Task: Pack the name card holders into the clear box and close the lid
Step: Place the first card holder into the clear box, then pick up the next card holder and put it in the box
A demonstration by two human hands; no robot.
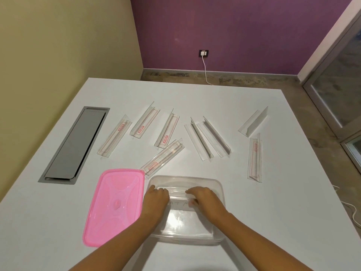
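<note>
The clear box [218, 231] sits open at the front of the white table. Both hands are inside it, holding one name card holder [178, 194] across the box's far half. My left hand [156, 198] grips its left end and my right hand [203, 198] its right end. The pink lid [113, 206] lies flat on the table, touching the box's left side. Several more clear name card holders lie scattered behind the box, among them one [162, 157] just beyond the lid's far corner and one [254, 157] to the right.
A grey cable hatch [76, 143] is set into the table at the left. The table's right edge [349, 169] drops to the floor. A white cable runs down the purple wall from a socket [203, 53].
</note>
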